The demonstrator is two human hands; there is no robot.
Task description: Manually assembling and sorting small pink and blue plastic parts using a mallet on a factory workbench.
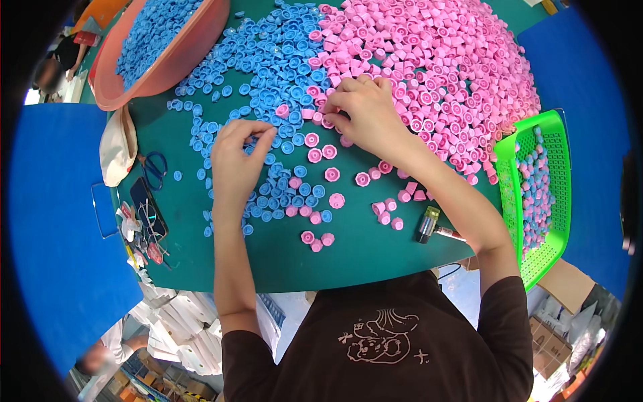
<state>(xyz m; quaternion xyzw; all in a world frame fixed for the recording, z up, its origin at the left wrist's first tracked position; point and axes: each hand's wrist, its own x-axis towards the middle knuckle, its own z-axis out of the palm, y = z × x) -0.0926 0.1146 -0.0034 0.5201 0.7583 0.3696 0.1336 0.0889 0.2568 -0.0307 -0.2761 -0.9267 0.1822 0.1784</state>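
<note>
My left hand (236, 157) is over the blue pieces, thumb and fingers curled toward each other in a pinch. Whatever they hold, if anything, is hidden. To its right, my right hand (372, 117) reaches the near left edge of the pink heap, its thumb and forefinger closed around a small pink plastic cup (327, 122). Small round blue caps (284, 67) spread over the table's far middle and between my forearms. A large heap of pink cups (435, 60) covers the far right. Loose pink cups (331, 174) lie between and below my hands.
A salmon-coloured basin (214, 33) of blue caps stands far left. At the right edge is a green basket (562, 174) with joined pink-and-blue pieces. Scissors (155, 171), a phone (149, 208) and glasses lie left. A small metal-and-yellow cylinder (427, 224) rests near my right forearm.
</note>
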